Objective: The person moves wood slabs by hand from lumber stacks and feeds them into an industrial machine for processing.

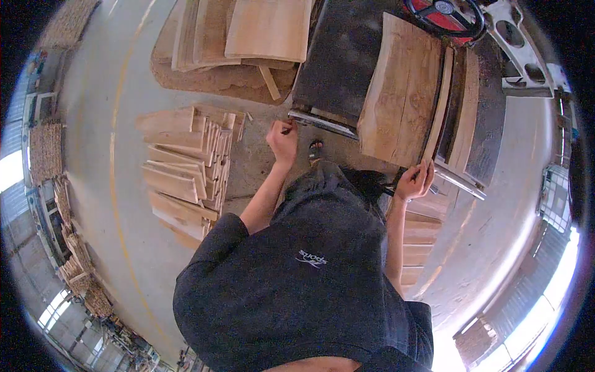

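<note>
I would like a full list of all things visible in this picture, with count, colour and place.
wood slab: one, light brown, on the machine table
machine table: one, dark grey, top centre
red wheel: one, red and black, top right
stacked boards: one pile, pale wood, floor at left
large boards: several, pale wood, floor at top
floor: grey concrete
left hand: at the table's metal edge
right hand: touching the slab's near edge

A woodworking shop: stacked planks (183, 170) beside a saw table (347, 62).
</note>
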A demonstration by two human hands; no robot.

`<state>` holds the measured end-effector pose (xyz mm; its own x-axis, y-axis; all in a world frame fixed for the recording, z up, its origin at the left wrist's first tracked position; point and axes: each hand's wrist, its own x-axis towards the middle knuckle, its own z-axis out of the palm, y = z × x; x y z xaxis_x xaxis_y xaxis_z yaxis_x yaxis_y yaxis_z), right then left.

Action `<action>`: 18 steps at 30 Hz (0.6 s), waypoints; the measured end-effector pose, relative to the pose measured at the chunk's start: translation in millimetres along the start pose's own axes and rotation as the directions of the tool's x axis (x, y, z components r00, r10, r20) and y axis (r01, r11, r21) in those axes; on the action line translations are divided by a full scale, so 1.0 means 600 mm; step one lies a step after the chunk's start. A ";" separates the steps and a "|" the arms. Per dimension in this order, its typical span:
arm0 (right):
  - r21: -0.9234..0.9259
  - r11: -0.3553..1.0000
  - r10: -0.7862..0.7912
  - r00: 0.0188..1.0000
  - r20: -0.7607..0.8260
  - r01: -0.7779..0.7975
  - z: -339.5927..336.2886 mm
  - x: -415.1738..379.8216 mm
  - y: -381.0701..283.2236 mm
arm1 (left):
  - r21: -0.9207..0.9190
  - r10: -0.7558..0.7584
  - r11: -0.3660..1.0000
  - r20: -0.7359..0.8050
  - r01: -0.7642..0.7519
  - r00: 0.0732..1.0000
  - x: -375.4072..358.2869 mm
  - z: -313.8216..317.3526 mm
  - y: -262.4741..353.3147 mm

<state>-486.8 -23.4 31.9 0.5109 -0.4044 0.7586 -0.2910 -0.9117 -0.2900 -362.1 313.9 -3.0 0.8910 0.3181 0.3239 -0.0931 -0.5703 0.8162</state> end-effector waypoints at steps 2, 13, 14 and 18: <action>0.004 1.000 -0.004 1.000 -0.003 0.004 0.000 -0.001 0.001 | 0.020 -0.009 1.000 0.024 0.009 1.000 0.001 0.001 0.000; -0.023 1.000 -0.019 1.000 -0.008 0.019 0.002 -0.005 0.006 | 0.090 -0.115 0.991 0.146 0.103 0.982 0.007 0.000 -0.019; -0.026 0.999 -0.019 1.000 -0.011 0.019 0.002 -0.003 0.004 | 0.127 -0.052 0.991 0.125 0.036 0.991 0.009 0.000 -0.019; 0.009 1.000 -0.013 1.000 -0.024 0.013 0.000 0.002 -0.001 | 0.214 0.025 0.974 0.212 -0.071 0.977 0.019 -0.009 -0.019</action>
<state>-486.2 -23.3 32.9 0.4952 -0.3907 0.7760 -0.2769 -0.9176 -0.2852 -353.0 328.3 -6.1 0.9623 0.1363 0.2354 -0.0589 -0.7406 0.6694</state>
